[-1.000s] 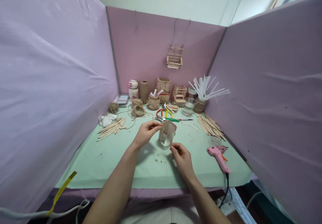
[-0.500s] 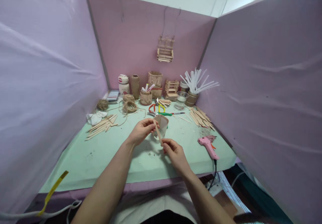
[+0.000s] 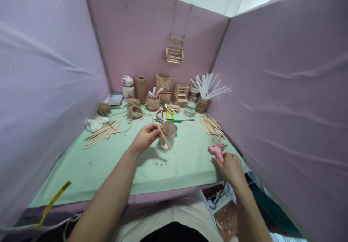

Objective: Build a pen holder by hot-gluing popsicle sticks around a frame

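My left hand [image 3: 148, 136] pinches a flat wooden craft stick [image 3: 165, 139] that slants down to the right. Just behind the stick stands a small light-coloured open container [image 3: 171, 130], its near side partly hidden by the stick and fingers. At the right of the table my right hand [image 3: 231, 167] is closed round the handle of a pink hot glue gun [image 3: 216, 150]. The gun still lies on the table, nozzle pointing away to the right, and my fingers hide most of its grip.
Craft sticks lie in a left pile [image 3: 103, 134] and a right pile [image 3: 212, 126]. Pliers with red handles [image 3: 160, 113], twine [image 3: 134, 111], a clear cup of liquid [image 3: 191, 106] and a pot of white glue sticks [image 3: 202, 104] stand farther back. A power strip [image 3: 224, 200] sits below the table.
My right hand has let go of the craft stick's lower end and moved right onto the glue gun. My left hand keeps the stick. The view has shifted slightly.
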`<state>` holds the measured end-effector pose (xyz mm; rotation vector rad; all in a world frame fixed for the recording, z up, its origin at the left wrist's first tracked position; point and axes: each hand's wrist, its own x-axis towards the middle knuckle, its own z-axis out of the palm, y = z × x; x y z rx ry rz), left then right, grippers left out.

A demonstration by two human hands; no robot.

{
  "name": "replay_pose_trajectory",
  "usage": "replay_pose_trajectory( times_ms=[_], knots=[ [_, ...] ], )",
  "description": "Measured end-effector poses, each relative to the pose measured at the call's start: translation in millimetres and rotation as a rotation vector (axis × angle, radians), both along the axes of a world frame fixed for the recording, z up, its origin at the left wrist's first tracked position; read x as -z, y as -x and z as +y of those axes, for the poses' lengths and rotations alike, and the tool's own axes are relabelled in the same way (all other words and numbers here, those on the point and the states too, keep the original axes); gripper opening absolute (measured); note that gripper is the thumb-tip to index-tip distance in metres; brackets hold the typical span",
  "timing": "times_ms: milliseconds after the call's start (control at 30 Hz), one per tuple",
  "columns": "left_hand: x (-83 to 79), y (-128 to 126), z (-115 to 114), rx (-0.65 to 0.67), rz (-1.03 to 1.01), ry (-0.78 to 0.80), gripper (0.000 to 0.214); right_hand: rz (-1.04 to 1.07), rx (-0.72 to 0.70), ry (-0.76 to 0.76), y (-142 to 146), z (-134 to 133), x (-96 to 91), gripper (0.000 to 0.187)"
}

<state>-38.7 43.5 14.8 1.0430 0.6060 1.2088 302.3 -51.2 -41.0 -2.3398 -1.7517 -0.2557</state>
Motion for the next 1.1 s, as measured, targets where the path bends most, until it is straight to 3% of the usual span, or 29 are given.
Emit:
replay_pose_trajectory(
  times_ms=[200,367,567,833,967,1100],
  knots=[
    [1.3,2,-1,0.000,-0.044,-0.002,0.023,-0.033,0.078,0.059,-4,12,12.3,0.056],
    [1.5,5,-1,-0.001,-0.090,-0.003,0.022,0.077,0.060,0.057,-10,18,9.1,0.050],
    [1.4,6,-1,-0.014,-0.107,0.018,0.024,0.626,-0.141,-0.110,-6,6,-15.3,0.052],
    [0.5,7,-3,-0.006,-0.127,0.012,0.026,1.344,-0.316,-0.255,50,-7,-39.2,0.047],
    [2.3,9,-2,0.004,-0.124,-0.009,0.027,1.643,-0.301,-0.228,76,-8,-42.1,0.041],
    [3.5,9,-2,-0.007,-0.126,-0.007,0.027,1.757,-0.325,-0.151,90,-10,-38.1,0.041]
  ],
)
